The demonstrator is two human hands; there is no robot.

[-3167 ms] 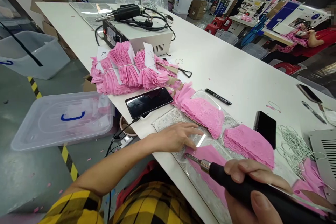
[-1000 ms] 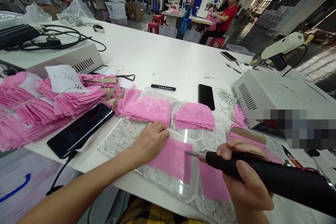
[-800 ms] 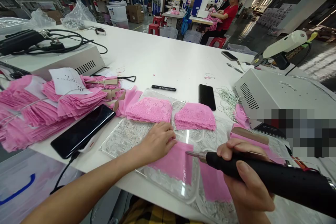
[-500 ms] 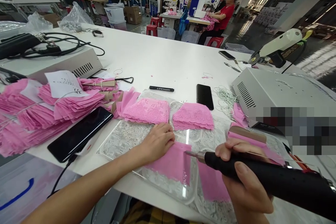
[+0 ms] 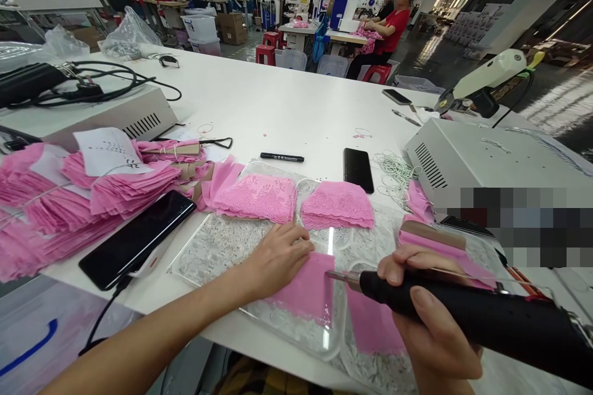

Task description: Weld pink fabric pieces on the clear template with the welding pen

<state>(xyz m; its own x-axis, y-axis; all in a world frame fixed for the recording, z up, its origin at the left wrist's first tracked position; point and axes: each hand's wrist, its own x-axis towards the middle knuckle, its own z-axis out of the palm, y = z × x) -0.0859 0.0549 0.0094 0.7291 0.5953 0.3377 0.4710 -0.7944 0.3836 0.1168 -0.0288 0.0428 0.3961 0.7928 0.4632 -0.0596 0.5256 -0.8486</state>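
Note:
My left hand (image 5: 282, 256) lies flat on a pink fabric piece (image 5: 315, 289), its fingers stretched over the piece's upper left part. This fabric rests on a clear plastic board (image 5: 199, 251). My right hand (image 5: 430, 315) is wrapped round a black handheld power tool (image 5: 467, 311) with a slim metal tip. The tip points left and meets the fabric near its right edge. Under the tool lies another pink piece (image 5: 373, 321), partly hidden. Just beyond my left hand sit two stacks of pink lace, a left stack (image 5: 257, 197) and a right stack (image 5: 338, 205).
Bundled pink pieces (image 5: 92, 197) and a large black phone (image 5: 139, 237) are at the left. A marker (image 5: 281, 157), a smaller phone (image 5: 358, 170) and tangled pale string (image 5: 393, 170) lie beyond the lace. Grey vented boxes flank the table, one at right (image 5: 500, 157).
My left hand has shifted slightly right and nearer me on the fabric. The tool tip stays by the fabric's right edge. The whole view has moved a little.

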